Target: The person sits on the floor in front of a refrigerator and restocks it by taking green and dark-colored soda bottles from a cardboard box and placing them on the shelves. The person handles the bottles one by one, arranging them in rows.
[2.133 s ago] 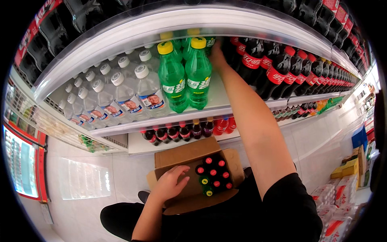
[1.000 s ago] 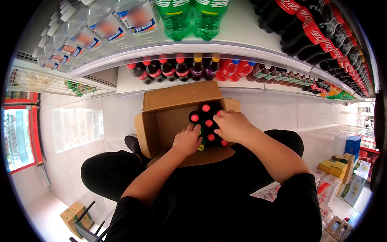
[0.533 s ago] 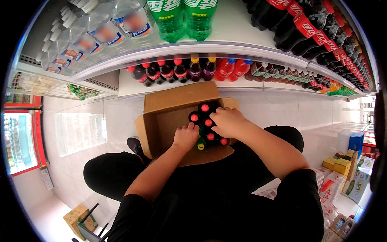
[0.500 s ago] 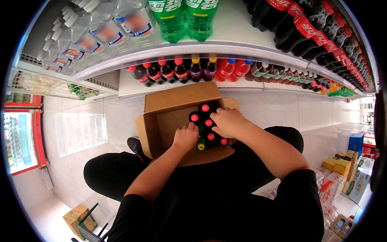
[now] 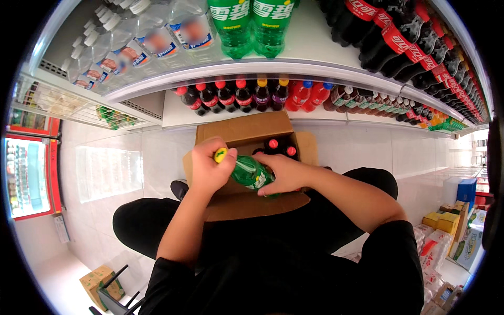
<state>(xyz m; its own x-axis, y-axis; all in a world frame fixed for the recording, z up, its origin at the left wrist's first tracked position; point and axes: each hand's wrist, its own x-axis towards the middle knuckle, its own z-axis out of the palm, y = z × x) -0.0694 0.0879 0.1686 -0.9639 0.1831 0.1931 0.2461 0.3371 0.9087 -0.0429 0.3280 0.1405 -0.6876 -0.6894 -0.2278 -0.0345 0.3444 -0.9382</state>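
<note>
A green soda bottle [image 5: 248, 171] with a yellow cap lies tilted above the open cardboard box [image 5: 244, 126]. My left hand [image 5: 208, 165] is closed around its neck, just below the cap. At the other end, my right hand [image 5: 285, 172] grips the lower body and base, thumb and fingers on opposite sides. Beneath and beyond my right hand, dark cola bottles [image 5: 273, 145] with red caps stand in the right part of the box; my hand hides some of them.
Ahead, a lower shelf [image 5: 178, 116] holds a row of cola bottles [image 5: 226, 97] and red drinks [image 5: 299, 94]. Above it stand large green bottles [image 5: 236, 31] and clear jugs [image 5: 189, 34]. My crossed legs flank the box. Cartons [image 5: 441, 220] are stacked at right.
The green bottle has come up out of the group in the box and tipped over, its cap toward the left. My left hand moved up and left; my right hand shifted onto the bottle.
</note>
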